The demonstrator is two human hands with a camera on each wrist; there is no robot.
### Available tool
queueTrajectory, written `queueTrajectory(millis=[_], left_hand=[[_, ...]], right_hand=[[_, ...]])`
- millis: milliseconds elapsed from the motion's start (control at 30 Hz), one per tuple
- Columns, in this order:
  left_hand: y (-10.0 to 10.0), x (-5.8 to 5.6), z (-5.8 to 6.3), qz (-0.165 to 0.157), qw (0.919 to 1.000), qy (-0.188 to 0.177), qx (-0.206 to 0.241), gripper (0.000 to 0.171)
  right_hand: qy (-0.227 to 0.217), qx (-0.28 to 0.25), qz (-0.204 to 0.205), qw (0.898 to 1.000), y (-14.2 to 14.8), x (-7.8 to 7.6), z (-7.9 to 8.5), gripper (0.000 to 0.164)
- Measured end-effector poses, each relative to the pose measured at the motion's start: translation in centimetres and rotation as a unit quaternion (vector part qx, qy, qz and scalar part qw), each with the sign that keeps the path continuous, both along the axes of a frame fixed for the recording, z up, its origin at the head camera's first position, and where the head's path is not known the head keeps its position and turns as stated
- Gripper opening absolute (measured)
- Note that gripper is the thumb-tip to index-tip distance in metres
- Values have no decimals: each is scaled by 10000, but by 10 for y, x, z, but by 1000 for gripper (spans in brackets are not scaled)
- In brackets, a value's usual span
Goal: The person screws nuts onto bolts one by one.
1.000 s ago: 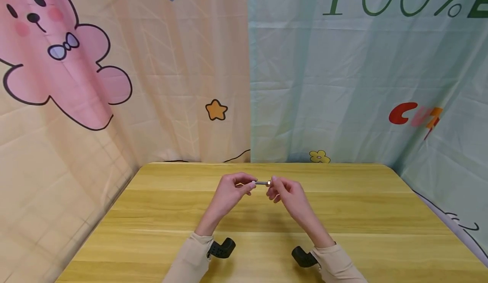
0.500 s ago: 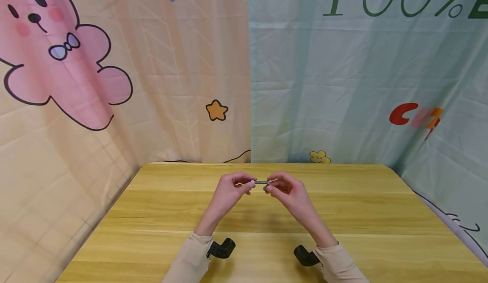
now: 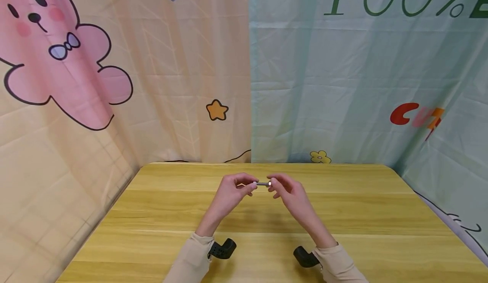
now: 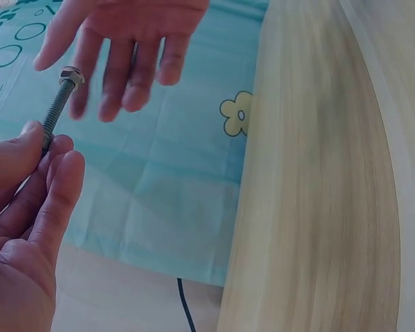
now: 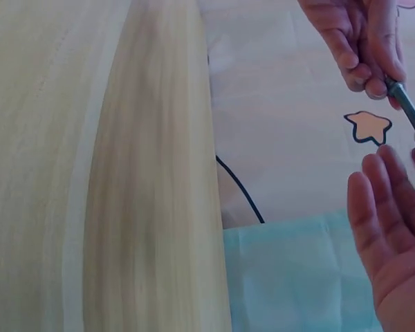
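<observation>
My left hand [image 3: 237,188] pinches one end of a threaded metal bolt [image 4: 57,109] between thumb and fingers, above the table. The bolt points toward my right hand [image 3: 288,190], lying nearly level in the head view. A shiny hex nut [image 4: 71,76] sits at its far end. Around that nut, my right hand's fingers are extended and spread. In the left wrist view, the right thumb stands apart from the nut while the index finger lies close behind it; whether that finger touches is unclear. The left fingers hide the bolt's held end.
Below both hands lies a wooden table [image 3: 160,219]. A printed curtain [image 3: 324,84] hangs behind its far edge and along both sides. Each sleeve cuff carries a black wrist camera, one at the left wrist [image 3: 224,249] and one at the right wrist [image 3: 305,256].
The right thumb and fingers close on the nut end half a second ago, then part from it now. The left hand keeps its pinch on the bolt and barely moves.
</observation>
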State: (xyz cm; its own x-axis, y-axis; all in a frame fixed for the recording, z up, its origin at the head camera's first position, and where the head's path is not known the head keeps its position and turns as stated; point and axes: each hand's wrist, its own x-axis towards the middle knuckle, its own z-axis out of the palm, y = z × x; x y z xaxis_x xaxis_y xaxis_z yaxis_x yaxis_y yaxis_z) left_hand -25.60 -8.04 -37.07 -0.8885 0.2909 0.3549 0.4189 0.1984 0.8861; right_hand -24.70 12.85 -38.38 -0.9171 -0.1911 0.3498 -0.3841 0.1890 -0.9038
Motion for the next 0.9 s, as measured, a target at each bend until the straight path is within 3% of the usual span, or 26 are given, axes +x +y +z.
queueTrajectory(millis=[267, 500, 667, 800, 900], left_hand=[[-3, -2, -1, 157, 9999, -20, 38, 11], [-2, -3, -1, 76, 10000, -22, 45, 10], [0, -2, -1, 66, 10000, -43, -29, 10], [1, -2, 0, 44, 10000, -50, -43, 10], [1, -2, -1, 57, 10000, -32, -51, 10]], right_hand=[[619, 142, 319, 9975, 5, -2, 0, 25], [194, 151, 333, 9991, 3, 1, 5, 18], [-122, 234, 46, 9996, -5, 18, 25, 14], [-343, 178, -139, 9992, -5, 12, 16, 23], [-262, 149, -145, 9994, -2, 1, 2, 28]])
